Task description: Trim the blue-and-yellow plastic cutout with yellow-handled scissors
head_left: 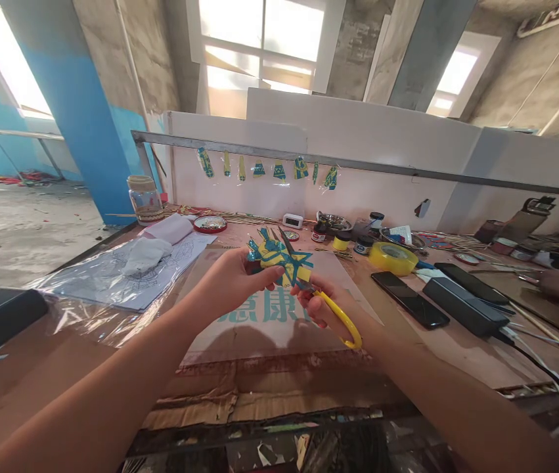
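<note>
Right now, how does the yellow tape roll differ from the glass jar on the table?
The yellow tape roll lies flat and low at the right, near the phones; the glass jar stands upright and taller at the far left corner. The tape roll is opaque bright yellow; the jar is clear glass with a pale lid. The tape roll is an open ring; the jar is closed. Both are round and untouched by either hand.

Paper cutout [279, 257]: teal and yellow, star-patterned
Scissors [341, 318]: yellow handles
Tape roll [393, 257]: yellow
Phone [410, 299]: black
Cardboard sheet [269, 328]: tan, teal printed characters
Pillar [82, 125]: blue
</note>
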`<action>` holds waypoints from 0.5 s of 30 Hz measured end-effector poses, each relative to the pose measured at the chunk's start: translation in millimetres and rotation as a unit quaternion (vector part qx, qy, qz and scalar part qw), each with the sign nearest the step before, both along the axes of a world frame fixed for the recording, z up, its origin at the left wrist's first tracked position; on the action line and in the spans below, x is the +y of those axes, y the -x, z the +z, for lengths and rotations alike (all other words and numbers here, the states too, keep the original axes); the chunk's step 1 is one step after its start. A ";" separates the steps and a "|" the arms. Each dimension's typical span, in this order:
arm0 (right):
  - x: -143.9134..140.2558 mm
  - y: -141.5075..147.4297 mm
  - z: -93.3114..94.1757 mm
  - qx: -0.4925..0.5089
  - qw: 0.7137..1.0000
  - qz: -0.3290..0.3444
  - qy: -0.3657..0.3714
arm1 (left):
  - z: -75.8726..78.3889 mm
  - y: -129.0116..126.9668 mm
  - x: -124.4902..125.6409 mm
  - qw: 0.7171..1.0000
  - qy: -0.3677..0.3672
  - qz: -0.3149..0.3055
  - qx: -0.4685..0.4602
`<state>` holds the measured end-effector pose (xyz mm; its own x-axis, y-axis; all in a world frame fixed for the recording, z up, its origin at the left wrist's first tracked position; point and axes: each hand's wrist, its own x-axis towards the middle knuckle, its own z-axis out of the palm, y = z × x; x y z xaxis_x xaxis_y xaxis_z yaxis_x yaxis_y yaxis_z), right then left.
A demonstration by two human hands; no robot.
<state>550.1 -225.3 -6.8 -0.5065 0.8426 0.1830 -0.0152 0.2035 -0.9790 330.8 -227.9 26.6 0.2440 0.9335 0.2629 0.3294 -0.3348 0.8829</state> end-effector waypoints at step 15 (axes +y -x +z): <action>14.4 -8.0 -14.9 -0.043 0.999 -0.026 -0.008 | 3.5 2.5 1.6 1.000 0.008 -0.018 0.012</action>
